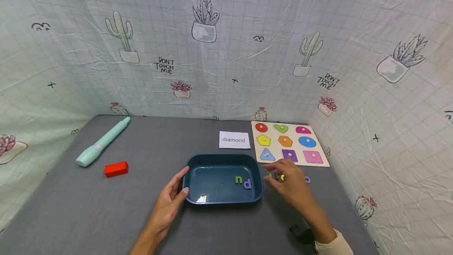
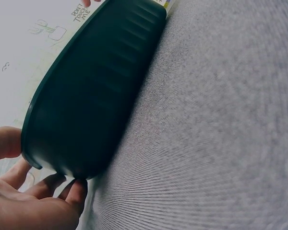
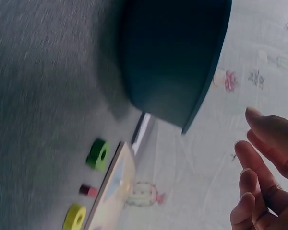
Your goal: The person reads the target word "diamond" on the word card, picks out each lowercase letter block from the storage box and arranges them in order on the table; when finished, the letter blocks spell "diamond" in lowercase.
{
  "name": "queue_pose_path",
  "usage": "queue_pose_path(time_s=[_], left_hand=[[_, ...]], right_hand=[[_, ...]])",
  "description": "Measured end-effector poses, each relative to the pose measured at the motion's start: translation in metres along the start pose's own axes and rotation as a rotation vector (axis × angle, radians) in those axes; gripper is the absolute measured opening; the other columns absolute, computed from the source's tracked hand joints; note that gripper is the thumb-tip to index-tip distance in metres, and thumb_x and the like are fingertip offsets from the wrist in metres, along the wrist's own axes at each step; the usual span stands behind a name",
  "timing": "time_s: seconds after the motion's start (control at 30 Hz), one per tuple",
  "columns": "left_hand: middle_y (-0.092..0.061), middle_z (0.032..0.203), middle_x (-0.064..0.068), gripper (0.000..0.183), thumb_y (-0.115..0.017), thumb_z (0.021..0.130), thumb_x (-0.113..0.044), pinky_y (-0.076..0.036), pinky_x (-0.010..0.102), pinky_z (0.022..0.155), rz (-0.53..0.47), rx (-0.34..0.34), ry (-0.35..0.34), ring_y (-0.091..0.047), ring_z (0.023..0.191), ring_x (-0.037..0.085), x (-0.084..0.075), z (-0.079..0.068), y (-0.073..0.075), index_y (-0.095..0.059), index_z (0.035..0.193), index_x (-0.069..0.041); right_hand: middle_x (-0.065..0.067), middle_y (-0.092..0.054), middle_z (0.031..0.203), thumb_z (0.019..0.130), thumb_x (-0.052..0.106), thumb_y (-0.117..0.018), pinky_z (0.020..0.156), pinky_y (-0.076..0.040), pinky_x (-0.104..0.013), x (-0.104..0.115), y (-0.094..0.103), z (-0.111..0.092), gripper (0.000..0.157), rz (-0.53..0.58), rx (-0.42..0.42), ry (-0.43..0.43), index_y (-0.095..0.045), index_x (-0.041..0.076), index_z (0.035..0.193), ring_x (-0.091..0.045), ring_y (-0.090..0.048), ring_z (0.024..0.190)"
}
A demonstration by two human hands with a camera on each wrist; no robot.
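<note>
Behind the tray (image 1: 212, 187), gripped by the left hand (image 1: 169, 203), lies a card (image 1: 234, 145) (printed "diamond"); right hand (image 1: 289, 181), fingers apart.

Left grip (image 1: 168, 205) clasping; right grip (image 1: 291, 181) raised, seemingly relaxed.

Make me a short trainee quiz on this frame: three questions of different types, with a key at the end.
1. Multiple choice: How many letters lie inside the tray?
A) None
B) Two
C) Five

2. True or false: Both hands are gripping the tray.

3. Fill in the blank: The white card behind the tray reads "____".

Key
1. B: a green letter and a purple letter.
2. False: the left hand holds the tray's left end; the right hand is apart from it, with nothing between its fingertips.
3. diamond
</note>
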State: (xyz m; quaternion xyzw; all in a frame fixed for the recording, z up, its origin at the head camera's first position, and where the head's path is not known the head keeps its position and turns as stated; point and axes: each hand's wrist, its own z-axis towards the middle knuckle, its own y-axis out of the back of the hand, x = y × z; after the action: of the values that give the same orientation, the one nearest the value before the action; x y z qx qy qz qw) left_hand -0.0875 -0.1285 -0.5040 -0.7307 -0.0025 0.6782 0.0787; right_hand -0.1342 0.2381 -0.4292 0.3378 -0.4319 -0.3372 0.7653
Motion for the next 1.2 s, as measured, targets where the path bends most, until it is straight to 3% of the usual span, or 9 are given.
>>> queue_pose_path(time_s=[0.13, 0.47, 0.6, 0.67, 0.73, 1.0, 1.2], left_hand=[[-0.018, 0.178, -0.002, 0.062, -0.053, 0.109, -0.003, -0.006, 0.054, 0.134, 0.0, 0.005, -0.005, -0.009, 0.167, 0.023, 0.0, 0.0, 0.0, -0.034, 0.166, -0.019], [-0.018, 0.178, -0.003, 0.063, -0.053, 0.109, -0.003, -0.006, 0.051, 0.134, -0.001, 0.007, -0.014, -0.009, 0.167, 0.021, 0.0, 0.0, 0.001, -0.033, 0.167, -0.019], [-0.019, 0.178, -0.003, 0.063, -0.054, 0.109, -0.005, -0.018, 0.025, 0.132, -0.006, 0.016, -0.039, -0.007, 0.166, 0.02, 0.002, 0.0, 0.002, -0.032, 0.167, -0.018], [-0.02, 0.178, -0.003, 0.063, -0.055, 0.109, -0.006, -0.022, 0.01, 0.124, -0.012, 0.022, -0.056, -0.007, 0.166, 0.02, 0.003, 0.0, 0.002, -0.032, 0.167, -0.017], [-0.02, 0.178, -0.001, 0.064, -0.055, 0.109, -0.006, -0.024, 0.002, 0.116, -0.023, 0.029, -0.069, -0.007, 0.166, 0.02, 0.003, 0.0, 0.002, -0.031, 0.167, -0.015], [-0.02, 0.178, -0.001, 0.064, -0.057, 0.109, -0.008, -0.024, 0.002, 0.116, -0.045, 0.034, -0.071, -0.007, 0.166, 0.019, 0.005, 0.0, 0.002, -0.031, 0.167, -0.015], [-0.021, 0.178, -0.002, 0.064, -0.057, 0.109, -0.009, -0.023, 0.003, 0.117, -0.047, 0.034, -0.073, -0.008, 0.166, 0.019, 0.005, 0.001, 0.003, -0.032, 0.167, -0.016]], right_hand=[[0.0, -0.076, 0.103, 0.078, 0.018, -0.096, 0.072, -0.057, -0.027, 0.008, -0.006, 0.002, 0.041, 0.004, 0.014, 0.024, -0.081, 0.016, 0.116, -0.015, -0.061, 0.086], [0.001, -0.076, 0.104, 0.078, 0.017, -0.096, 0.074, -0.059, -0.035, 0.022, -0.026, 0.01, 0.041, 0.064, 0.017, 0.074, -0.08, 0.017, 0.116, -0.013, -0.062, 0.089], [0.002, -0.075, 0.103, 0.079, 0.018, -0.095, 0.076, -0.057, -0.032, 0.026, -0.036, 0.013, 0.04, 0.078, 0.034, 0.092, -0.08, 0.018, 0.116, -0.015, -0.062, 0.09], [0.003, -0.075, 0.104, 0.08, 0.019, -0.095, 0.077, -0.055, -0.03, 0.028, -0.041, 0.015, 0.039, 0.077, 0.046, 0.091, -0.08, 0.019, 0.116, -0.016, -0.062, 0.09], [0.004, -0.075, 0.104, 0.08, 0.02, -0.095, 0.078, -0.054, -0.029, 0.03, -0.045, 0.017, 0.038, 0.078, 0.056, 0.084, -0.08, 0.02, 0.116, -0.017, -0.063, 0.091], [0.002, -0.074, 0.104, 0.081, 0.018, -0.094, 0.077, -0.058, -0.03, 0.035, -0.061, 0.025, 0.035, 0.137, 0.075, 0.09, -0.081, 0.018, 0.114, -0.02, -0.065, 0.092], [0.002, -0.075, 0.103, 0.081, 0.017, -0.094, 0.076, -0.054, -0.026, 0.034, -0.072, 0.028, 0.035, 0.139, 0.093, 0.074, -0.081, 0.017, 0.113, -0.016, -0.062, 0.089]])
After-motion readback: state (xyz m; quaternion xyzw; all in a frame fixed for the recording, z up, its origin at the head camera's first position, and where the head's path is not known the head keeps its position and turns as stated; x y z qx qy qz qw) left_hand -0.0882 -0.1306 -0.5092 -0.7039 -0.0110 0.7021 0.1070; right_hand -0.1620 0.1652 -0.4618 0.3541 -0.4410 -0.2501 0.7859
